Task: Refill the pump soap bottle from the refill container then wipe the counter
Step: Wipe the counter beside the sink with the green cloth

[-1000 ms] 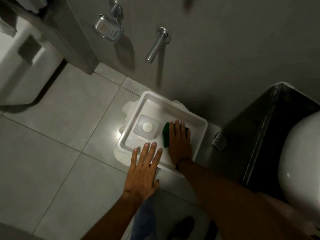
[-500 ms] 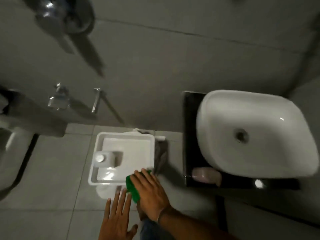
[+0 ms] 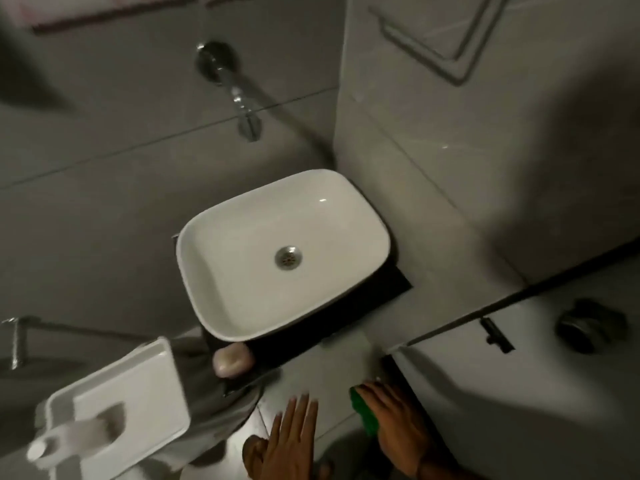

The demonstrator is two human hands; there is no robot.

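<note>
My right hand (image 3: 401,424) holds a green sponge (image 3: 363,415) at the lower right, in the air in front of a white door. My left hand (image 3: 291,441) hovers flat with fingers spread and nothing in it, just left of the right hand. A white refill container (image 3: 74,436) with a round white cap stands in a white tray (image 3: 145,375) at the lower left. The white basin (image 3: 242,289) sits on a dark counter (image 3: 346,323) in the middle. No pump bottle shows.
A pink soap bar (image 3: 231,359) lies on the counter's front left corner. A chrome wall tap (image 3: 239,98) juts out above the basin. The white door (image 3: 540,393) carries a dark handle (image 3: 588,325). A chrome rail (image 3: 15,337) is at the left wall.
The view has swung up and right from the tray to the basin. My right hand lifted the sponge off the tray and carried it right; my left hand left the tray's rim.
</note>
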